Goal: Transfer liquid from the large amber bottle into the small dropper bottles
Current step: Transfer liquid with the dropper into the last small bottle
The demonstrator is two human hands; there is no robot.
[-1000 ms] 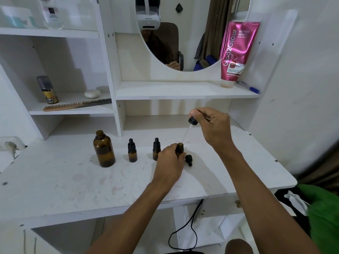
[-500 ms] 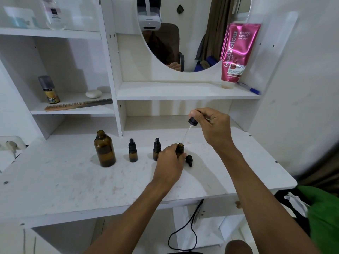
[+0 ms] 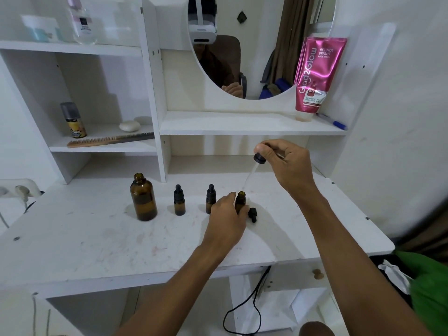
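Two capped dropper bottles (image 3: 179,202) (image 3: 211,199) stand right of the large amber bottle (image 3: 143,200); further right, left hand (image 3: 226,215) grips an uncapped bottle (image 3: 240,202), right hand (image 3: 287,163) pinches a glass dropper (image 3: 259,158).

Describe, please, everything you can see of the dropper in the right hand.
The dropper has a black collar and a thin, clear tube that looks like glass. The right hand pinches its top, hiding the bulb. It hangs tilted, the tube slanting down and left towards the mouth of the open bottle, which the left hand grips on the table. Whether the tip touches that mouth, or holds liquid, is too faint to tell.
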